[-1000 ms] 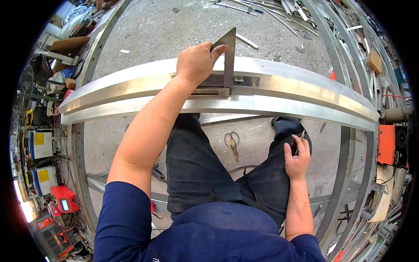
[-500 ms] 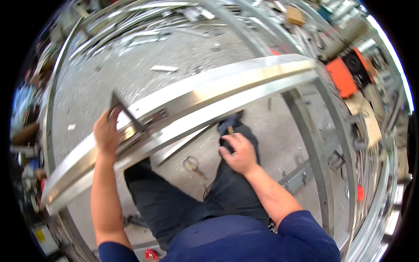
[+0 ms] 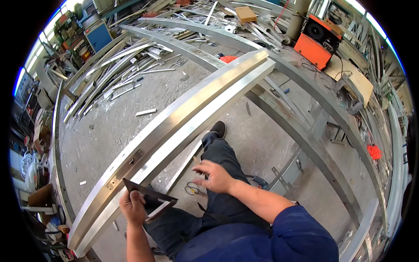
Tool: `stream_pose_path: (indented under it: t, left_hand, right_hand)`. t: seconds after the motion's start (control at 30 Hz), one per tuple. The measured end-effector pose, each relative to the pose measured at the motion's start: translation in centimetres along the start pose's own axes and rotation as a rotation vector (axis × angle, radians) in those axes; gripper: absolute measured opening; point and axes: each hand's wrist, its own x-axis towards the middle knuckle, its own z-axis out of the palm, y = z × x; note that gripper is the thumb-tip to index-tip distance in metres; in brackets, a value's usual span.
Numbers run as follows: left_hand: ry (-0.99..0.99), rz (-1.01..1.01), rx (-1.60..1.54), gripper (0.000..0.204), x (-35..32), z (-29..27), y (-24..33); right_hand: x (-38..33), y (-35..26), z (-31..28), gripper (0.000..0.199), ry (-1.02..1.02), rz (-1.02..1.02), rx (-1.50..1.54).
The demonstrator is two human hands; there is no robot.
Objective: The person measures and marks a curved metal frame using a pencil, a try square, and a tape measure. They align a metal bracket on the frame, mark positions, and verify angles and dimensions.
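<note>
While the long silver bar [image 3: 192, 111] slants up to the right, many loose metal strips [image 3: 115, 83] lie on the floor [image 3: 109, 139] past its far side. The left hand [image 3: 132, 206] is by the bar's near side, with fingers and thumb tight on a dark set square [image 3: 150, 198] with three sides. The square is tipped, and its point covers a bit of the bar from here, so I cannot tell if they touch. A small grey plate [image 3: 136, 156] sits in the bar's side, a little up the bar from the square. The scissors [image 3: 195, 189] lie on the floor on the bar's near side. The right hand [image 3: 214, 177] is up on that same side, apart from the left hand and the bar. Its fingers are bent, and I cannot tell if they pinch something thin. An orange machine [image 3: 310, 48] stands past the bar's right end. The plate looks like it is already set in, so I think that part is done. The square is not flat on the bar, and I see no clear drawn lines, so I cannot tell how much is left.
</note>
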Motion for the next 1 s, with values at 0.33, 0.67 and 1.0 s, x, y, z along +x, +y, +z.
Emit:
stream_pose_path:
  t: [0.33, 0.67, 1.0]
  left_hand:
    - [-0.294, -0.004, -0.112, 0.047, -0.2, 12.3, 5.5]
    - [-0.319, 0.137, 0.091, 0.032, 0.0, 10.1, 4.9]
    - [-0.316, -0.093, 0.530, 0.024, -4.7, 3.9, 4.9]
  right_hand:
    - [-6.5, -4.3, -3.2, 0.012, 0.113, -0.025, 0.281]
    - [-23.0, 15.3, -35.0, 0.029, 1.338, 0.747, -0.037]
    - [-33.1, 29.3, -40.8, 0.062, 0.816, 1.385, -0.756]
